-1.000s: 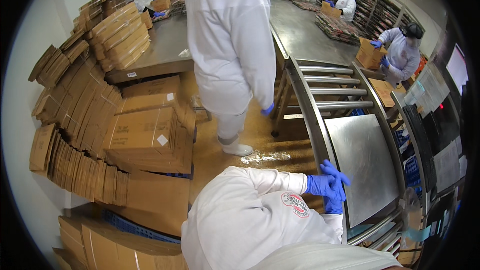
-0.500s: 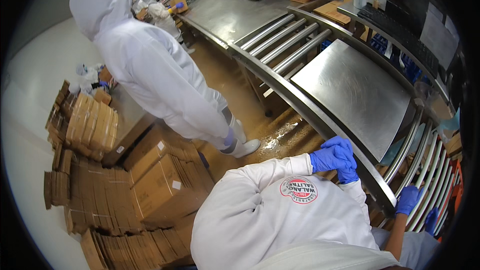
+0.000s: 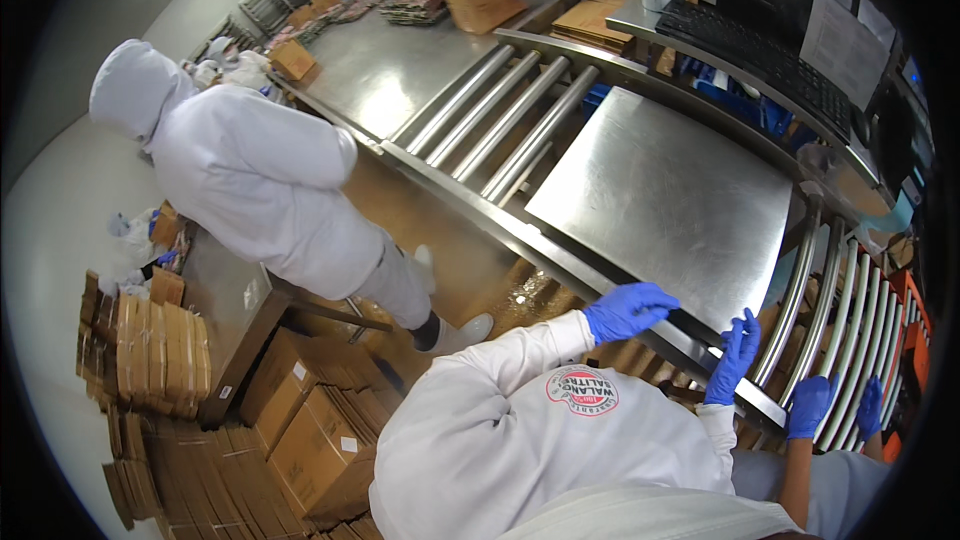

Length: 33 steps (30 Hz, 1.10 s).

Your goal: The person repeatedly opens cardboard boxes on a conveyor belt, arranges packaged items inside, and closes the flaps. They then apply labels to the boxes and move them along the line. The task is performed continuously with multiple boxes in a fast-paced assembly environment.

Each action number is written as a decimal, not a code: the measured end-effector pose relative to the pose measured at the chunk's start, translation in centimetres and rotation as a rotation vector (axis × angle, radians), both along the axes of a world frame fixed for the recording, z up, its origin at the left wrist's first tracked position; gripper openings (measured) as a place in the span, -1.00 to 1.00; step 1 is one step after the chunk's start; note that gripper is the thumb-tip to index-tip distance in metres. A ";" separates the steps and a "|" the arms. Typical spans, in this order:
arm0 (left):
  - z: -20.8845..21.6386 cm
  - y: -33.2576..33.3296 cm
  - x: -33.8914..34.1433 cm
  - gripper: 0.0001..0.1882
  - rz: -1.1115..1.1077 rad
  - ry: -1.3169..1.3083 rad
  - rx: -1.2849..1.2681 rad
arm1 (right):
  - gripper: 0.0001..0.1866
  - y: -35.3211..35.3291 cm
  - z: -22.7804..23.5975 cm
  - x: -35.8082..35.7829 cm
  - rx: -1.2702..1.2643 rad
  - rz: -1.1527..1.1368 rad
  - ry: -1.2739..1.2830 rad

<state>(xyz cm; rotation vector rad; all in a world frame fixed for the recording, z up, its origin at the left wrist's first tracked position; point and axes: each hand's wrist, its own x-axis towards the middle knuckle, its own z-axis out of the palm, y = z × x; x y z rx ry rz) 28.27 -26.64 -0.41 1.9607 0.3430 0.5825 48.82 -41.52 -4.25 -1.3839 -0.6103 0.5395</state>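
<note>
My left hand [image 3: 632, 312], in a blue glove and white sleeve, is held over the steel side rail [image 3: 560, 258] with its fingers stretched out and nothing in it. To its right, my right hand [image 3: 737, 355], also blue-gloved, is raised near the rail with fingers pointing up, holding nothing I can see. A gap separates the two hands. Beyond them lies a flat, bare steel plate [image 3: 670, 200] set between rollers of the conveyor. Whether either hand touches the rail is hard to tell.
A co-worker's blue-gloved hands [image 3: 812, 406] rest at the roller conveyor [image 3: 850, 340] on the right. Another person in white [image 3: 270, 180] stands at left. Cardboard stacks [image 3: 315, 440] fill the lower left. A keyboard shelf [image 3: 640, 15] is upper right; people handle a box [image 3: 482, 0] beyond.
My hands were clasped together and are now apart, left hand to the left, right hand lower. The view has shifted. The person at left has raised a forearm.
</note>
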 end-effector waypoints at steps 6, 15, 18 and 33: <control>-3.2 4.7 -1.1 -0.80 0.237 0.111 0.058 | -0.75 0.8 -1.6 -1.4 -0.229 -0.140 -0.403; -3.5 6.0 0.2 -0.79 -0.037 0.188 -0.034 | -0.80 0.2 -3.2 -1.0 -0.371 -0.271 -0.461; -3.1 6.2 -0.3 -0.73 -0.077 0.287 -0.139 | -0.86 1.1 -2.8 -1.0 -0.366 -0.280 -0.534; -3.8 6.0 -0.2 -0.79 -0.124 0.291 -0.577 | -0.86 1.0 0.2 -2.1 -0.495 -0.204 -0.679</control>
